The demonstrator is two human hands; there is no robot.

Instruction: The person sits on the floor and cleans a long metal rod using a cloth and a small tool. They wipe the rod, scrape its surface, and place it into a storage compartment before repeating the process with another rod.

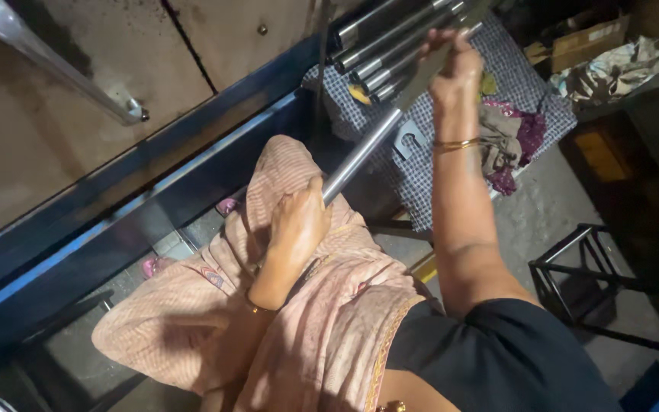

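Observation:
My left hand grips the near end of a long shiny metal rod just above my lap, which is covered in pink striped cloth. The rod slants up and to the right. My right hand, with a gold bangle on the wrist, is closed around the rod farther up and seems to press a dark strip against it. Behind the right hand lies a bundle of similar steel rods on a blue checked cloth.
A dark blue metal beam runs diagonally at the left, under a brown panel with a metal handle. Crumpled rags lie on the checked cloth. A black metal frame stool stands at the right, a cardboard box at top right.

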